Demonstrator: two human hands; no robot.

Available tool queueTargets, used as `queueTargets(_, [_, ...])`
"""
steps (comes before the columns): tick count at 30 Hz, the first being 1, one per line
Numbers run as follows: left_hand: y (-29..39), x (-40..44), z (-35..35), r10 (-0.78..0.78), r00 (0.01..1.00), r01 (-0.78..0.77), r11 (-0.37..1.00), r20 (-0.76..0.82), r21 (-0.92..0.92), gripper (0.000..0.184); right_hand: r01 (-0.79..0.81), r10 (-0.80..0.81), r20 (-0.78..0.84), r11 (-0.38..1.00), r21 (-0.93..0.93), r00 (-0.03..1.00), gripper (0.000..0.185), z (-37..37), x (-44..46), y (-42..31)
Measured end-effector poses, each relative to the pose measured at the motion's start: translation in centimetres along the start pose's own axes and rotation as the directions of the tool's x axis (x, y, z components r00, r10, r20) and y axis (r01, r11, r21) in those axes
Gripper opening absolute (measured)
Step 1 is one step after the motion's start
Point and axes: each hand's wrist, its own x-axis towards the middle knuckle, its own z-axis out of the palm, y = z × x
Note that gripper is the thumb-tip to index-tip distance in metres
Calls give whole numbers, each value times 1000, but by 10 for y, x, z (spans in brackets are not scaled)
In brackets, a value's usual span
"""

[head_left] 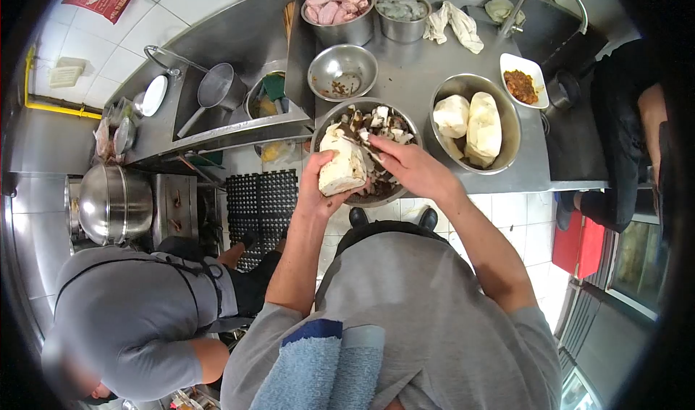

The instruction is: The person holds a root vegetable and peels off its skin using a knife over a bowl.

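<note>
My left hand (320, 185) grips a thick, partly peeled white root vegetable (343, 167), with brown skin remnants on its surface. My right hand (413, 165) is closed beside the root's upper end, fingers toward it; whatever tool it holds is too hidden to name. Below both hands is a steel bowl (413, 124) full of brown peelings and white scraps (391, 129). To the right, another steel bowl (511, 129) holds two peeled pale pieces, a shorter one (452, 115) and a longer one (483, 129).
A smaller steel bowl (343, 61) with brown bits sits behind the peelings. Pots of pink meat (337, 8) and greyish pieces (400, 9), a cloth (463, 26) and a white dish (540, 64) stand on the counter. A co-worker (137, 308) bends at left; another person (622, 135) stands right.
</note>
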Motion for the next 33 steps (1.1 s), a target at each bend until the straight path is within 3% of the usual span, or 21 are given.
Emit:
queueTargets(9, [-2,0,14,48,996,-40,993,-70,107,51,-66,64,-22,990,-121,998,41,-1,-10,-24])
queueTargets(12, [-1,-4,17,46,992,-29,990,-116,139,53,4,-15,-96,994,-109,995,42,13,-7,-18])
queueTargets(17, [-10,-2,9,54,982,-25,986,-179,162,57,-61,49,-97,991,-119,994,42,24,7,-17])
queueTargets(21, [-16,-5,7,45,991,-27,989,-124,143,57,-32,22,-110,995,-94,994,39,29,25,-9])
queueTargets(24, [-13,-10,7,25,990,-4,989,-141,148,58,-126,121,-53,988,-94,991,37,28,33,-13])
queueTargets(30, [-26,-13,10,19,999,-23,995,38,92,66,-67,63,-135,997,-27,989,38,17,56,12])
queueTargets(31, [-24,-14,11,38,999,-38,994,6,100,67,-63,58,-176,998,-27,983,40,16,53,15])
queueTargets(33, [-16,-13,15,75,996,-68,991,-56,115,69,-195,194,-54,981,-14,980,42,6,42,10])
